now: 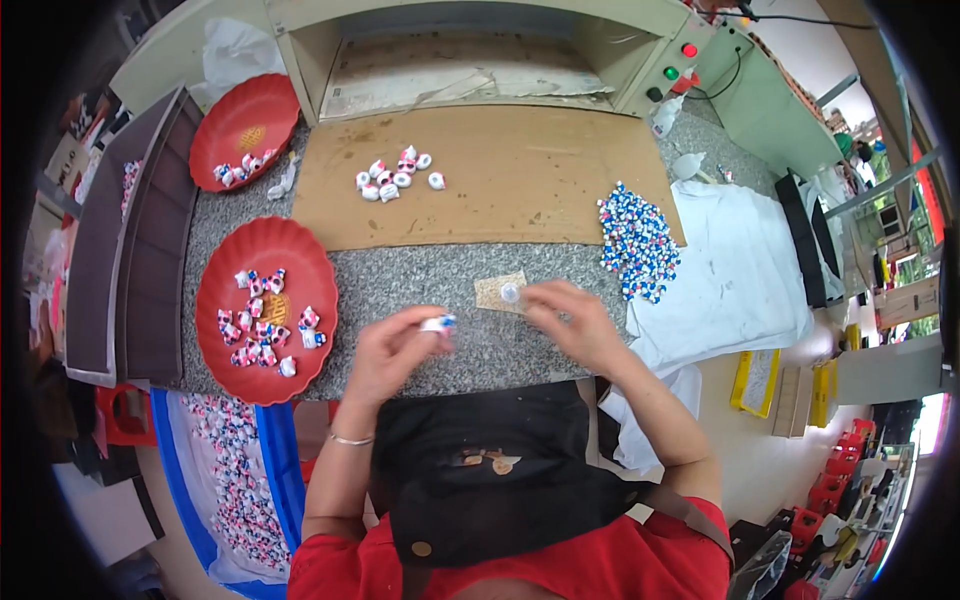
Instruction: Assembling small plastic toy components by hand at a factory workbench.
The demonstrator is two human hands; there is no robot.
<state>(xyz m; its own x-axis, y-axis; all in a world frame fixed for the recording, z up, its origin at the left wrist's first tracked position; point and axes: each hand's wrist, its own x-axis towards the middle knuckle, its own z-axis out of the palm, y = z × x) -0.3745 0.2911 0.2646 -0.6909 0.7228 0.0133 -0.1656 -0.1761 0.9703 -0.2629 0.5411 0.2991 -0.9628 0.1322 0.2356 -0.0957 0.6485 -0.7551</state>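
Between the fingers of my left hand (392, 352) is a small white, blue and pink figurine (438, 324), partly covered by the fingers and a little blurred. My right hand (578, 325) is over the near counter, its fingers bent and somewhat apart, with nothing visible between them. Its fingertips are beside a small round whitish piece (510, 292); whether they touch it I cannot tell. That piece lies on a small tan textured mat (488, 294).
A red scalloped tray (214, 345) with several figurines stands at left, another red tray (212, 125) behind it. White figurine pieces (385, 178) and a heap of small blue-and-white pieces (635, 240) lie on cardboard (500, 200). A white cloth (730, 270) lies right; a blue bin (180, 480) stands below left.
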